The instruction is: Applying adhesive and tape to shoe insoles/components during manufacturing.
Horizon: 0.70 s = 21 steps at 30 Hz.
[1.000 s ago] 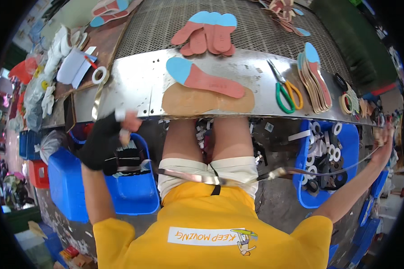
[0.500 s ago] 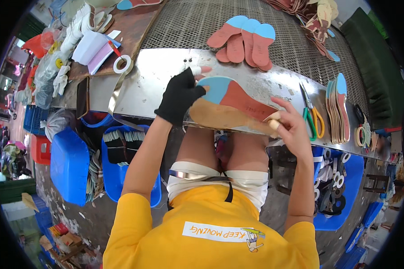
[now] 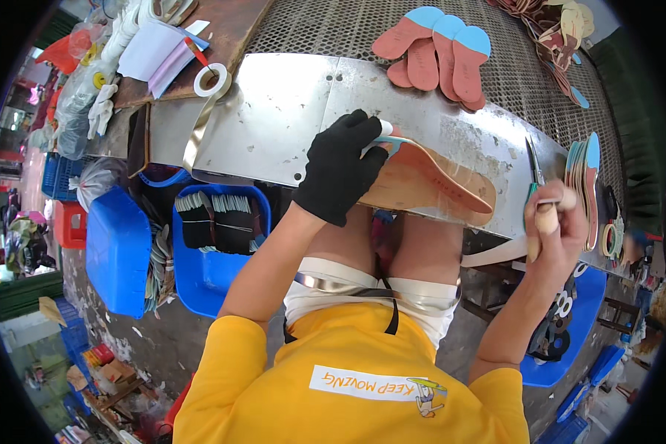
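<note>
My left hand (image 3: pixel 345 166), in a black fingerless glove with a wrapped fingertip, grips the blue end of a red-brown insole (image 3: pixel 444 174). The insole is tilted on edge above a tan, insole-shaped piece (image 3: pixel 399 189) at the table's front edge. My right hand (image 3: pixel 555 214) is closed, with coverings on its fingertips, and a white strip (image 3: pixel 496 254) runs to it from the left. Whatever lies deeper in those fingers is hidden. Right beside it are scissors (image 3: pixel 534 161), their handles partly covered by the hand.
Several blue-ended insoles (image 3: pixel 451 59) lie on the mesh surface; another stack (image 3: pixel 586 185) stands at the right. A tape roll (image 3: pixel 212 80) sits left of the metal plate. Blue bins (image 3: pixel 218 285) stand below the table, beside my legs.
My right hand has left the insole's narrow end and moved right, over the scissors' handles. The insole has turned more edge-on in my left hand. The view has shifted.
</note>
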Motion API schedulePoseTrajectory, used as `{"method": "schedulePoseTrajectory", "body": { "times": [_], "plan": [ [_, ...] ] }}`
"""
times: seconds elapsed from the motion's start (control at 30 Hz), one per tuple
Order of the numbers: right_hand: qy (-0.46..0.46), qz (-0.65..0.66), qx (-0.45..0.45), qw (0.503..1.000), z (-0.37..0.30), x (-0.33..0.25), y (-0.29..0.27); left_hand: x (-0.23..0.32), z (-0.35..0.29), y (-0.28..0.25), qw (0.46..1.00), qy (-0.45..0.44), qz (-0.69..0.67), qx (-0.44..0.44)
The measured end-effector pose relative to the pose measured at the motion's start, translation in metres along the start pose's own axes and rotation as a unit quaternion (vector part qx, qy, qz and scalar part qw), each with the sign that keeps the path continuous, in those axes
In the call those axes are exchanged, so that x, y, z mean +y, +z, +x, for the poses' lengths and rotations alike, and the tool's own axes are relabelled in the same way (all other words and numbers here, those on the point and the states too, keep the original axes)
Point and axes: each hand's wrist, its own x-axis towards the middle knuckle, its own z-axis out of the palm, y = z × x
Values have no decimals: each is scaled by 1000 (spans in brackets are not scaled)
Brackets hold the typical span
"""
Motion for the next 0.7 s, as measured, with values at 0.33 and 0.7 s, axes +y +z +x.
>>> {"method": "schedulePoseTrajectory", "body": {
  "times": [0.33, 0.7],
  "plan": [
    [77, -220, -98, 967, 46, 51, 81, -7, 4, 7, 997, -41, -72, -9],
    [-45, -311, -45, 948, 46, 62, 101, -15, 11, 4, 996, -18, -80, -16]
  ]
}}
